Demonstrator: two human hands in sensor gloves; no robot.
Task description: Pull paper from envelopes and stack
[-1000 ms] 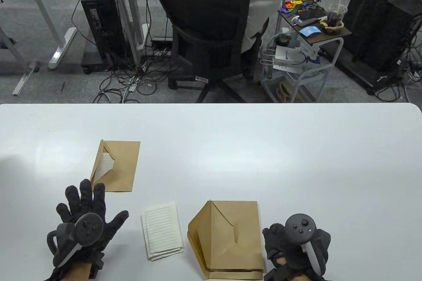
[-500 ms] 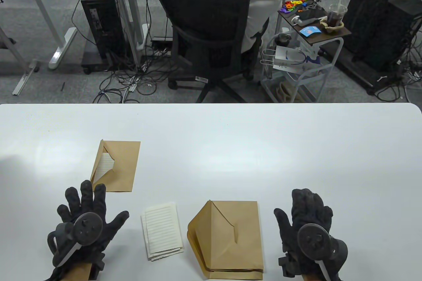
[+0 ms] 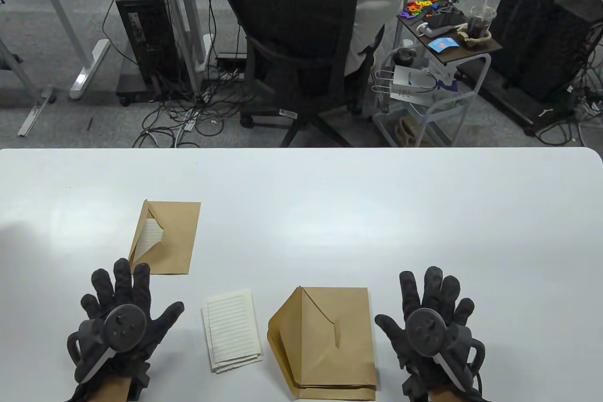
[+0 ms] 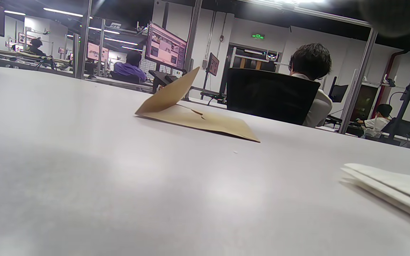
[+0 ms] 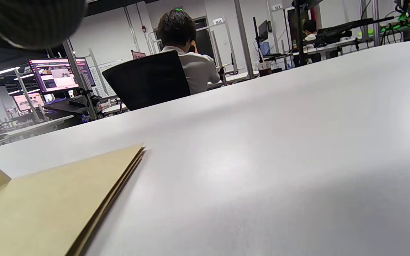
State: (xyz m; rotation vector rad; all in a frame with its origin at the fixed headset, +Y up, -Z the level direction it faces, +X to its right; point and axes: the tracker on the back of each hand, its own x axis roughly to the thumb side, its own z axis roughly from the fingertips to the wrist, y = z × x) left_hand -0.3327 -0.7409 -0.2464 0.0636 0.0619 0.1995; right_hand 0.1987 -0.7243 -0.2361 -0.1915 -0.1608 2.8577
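The left hand [image 3: 123, 322] lies flat on the white table [image 3: 377, 213] near the front edge, toward the left side. Its fingers are spread wide and hold nothing. The fingertips [image 3: 141, 272] reach the near edge of a brown envelope [image 3: 167, 237]; the pictures do not show if they touch it. This envelope lies to the left of the middle, back from the front edge. Its flap [image 4: 169, 93] sticks up, and lined paper [image 3: 150, 234] shows inside the opening.

The right hand [image 3: 431, 326] also lies flat near the front edge, on the right side. Its fingers are spread wide and hold nothing. Its thumb [image 3: 387, 326] is just beside a stack of brown envelopes [image 3: 330, 345], which lies at the front edge near the middle. The top one has its flap open to the left. In the right wrist view the edges of the stack [image 5: 119, 185] look like a few layers.

A small pile of lined papers [image 3: 232, 330] lies between the left hand and the stack, apart from both. In the left wrist view it shows low at the right [image 4: 393, 188].
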